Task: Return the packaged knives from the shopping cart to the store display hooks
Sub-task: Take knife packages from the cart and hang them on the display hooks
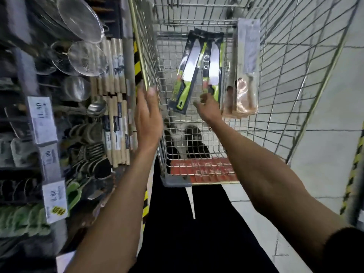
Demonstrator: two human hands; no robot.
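Wire cart (279,85) holds glossy, flat knife packs (189,75).

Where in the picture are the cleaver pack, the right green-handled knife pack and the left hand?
cleaver pack (249,54): head view, on the blade.
right green-handled knife pack (214,63): head view, on the blade.
left hand (148,117): head view, on the middle of the hand.

packaged knives (189,68) in wire cart (279,62)
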